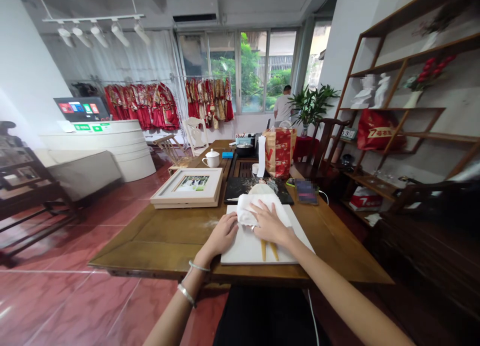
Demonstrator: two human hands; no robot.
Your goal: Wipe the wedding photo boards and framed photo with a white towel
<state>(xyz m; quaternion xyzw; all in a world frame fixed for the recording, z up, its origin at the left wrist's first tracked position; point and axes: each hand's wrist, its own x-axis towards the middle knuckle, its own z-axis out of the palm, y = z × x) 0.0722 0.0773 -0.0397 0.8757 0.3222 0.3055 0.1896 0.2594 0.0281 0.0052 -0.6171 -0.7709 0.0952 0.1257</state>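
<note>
On the wooden table in front of me lies a white board (240, 248). My right hand (270, 222) presses a folded white cloth (245, 208) onto it, fingers spread across the cloth and a ring on one of them. Two yellow tapered strips (264, 250) show on the board below this hand; their upper ends are hidden. My left hand (224, 232) rests at the board's left edge with its fingers lying flat, their tips close to the cloth. Behind the cloth, a pale rounded shape (261, 188) lies over a dark picture panel (234, 188).
Left of the board are stacked white picture frames (187, 187). Further back stand a lidded white cup (211, 159), a small blue box (227, 155) and a red-and-tan bag (279, 151). A phone (306, 191) with a cable lies at right. A person (283, 107) stands near the window.
</note>
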